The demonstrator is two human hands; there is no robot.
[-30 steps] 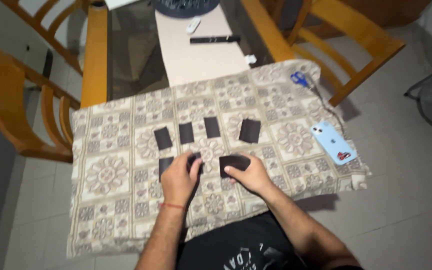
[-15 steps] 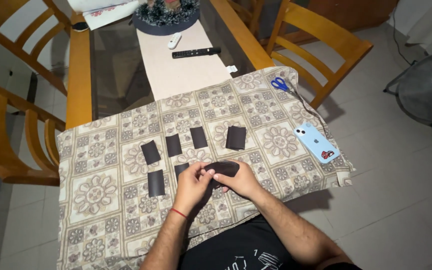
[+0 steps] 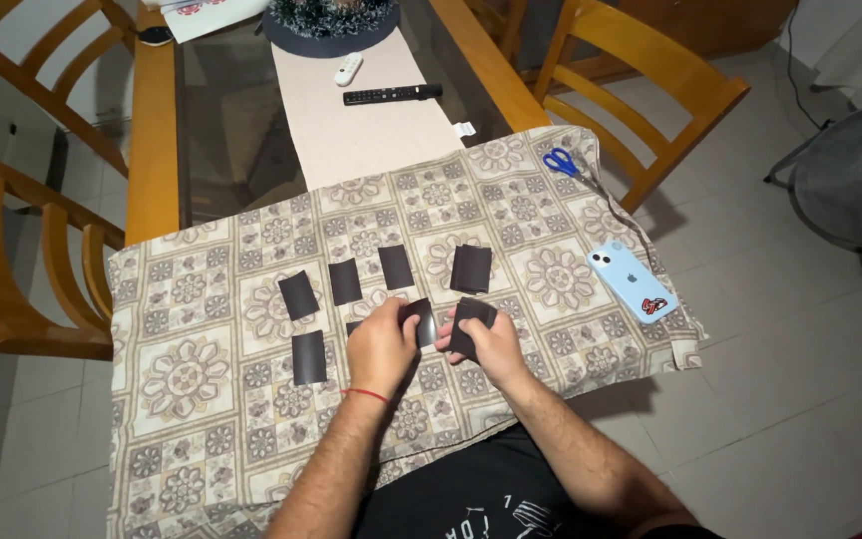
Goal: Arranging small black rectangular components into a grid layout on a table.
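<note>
My left hand (image 3: 383, 344) pinches a single black card (image 3: 421, 321) just above the patterned cloth (image 3: 202, 379). Close beside it, my right hand (image 3: 491, 344) grips a small stack of black cards (image 3: 471, 321). Three black cards lie in a row beyond my hands: one at the left (image 3: 297, 295), one in the middle (image 3: 345, 281), one to the right (image 3: 395, 267). A thicker black pile (image 3: 471, 269) sits further right. Another black card (image 3: 308, 357) lies left of my left hand, and part of one (image 3: 352, 327) shows behind that hand.
A blue phone (image 3: 631, 281) and blue-handled scissors (image 3: 561, 162) lie on the cloth's right side. Further back on the table are a black remote (image 3: 391, 95), a white remote (image 3: 348, 69) and a dark round mat. Wooden chairs (image 3: 12, 269) flank the table; a fan (image 3: 855, 185) stands at right.
The camera view has shifted, so the cloth sits lower and more centred. My hands have come together over the cloth's middle, and the left now holds a card apart from the right hand's stack.
</note>
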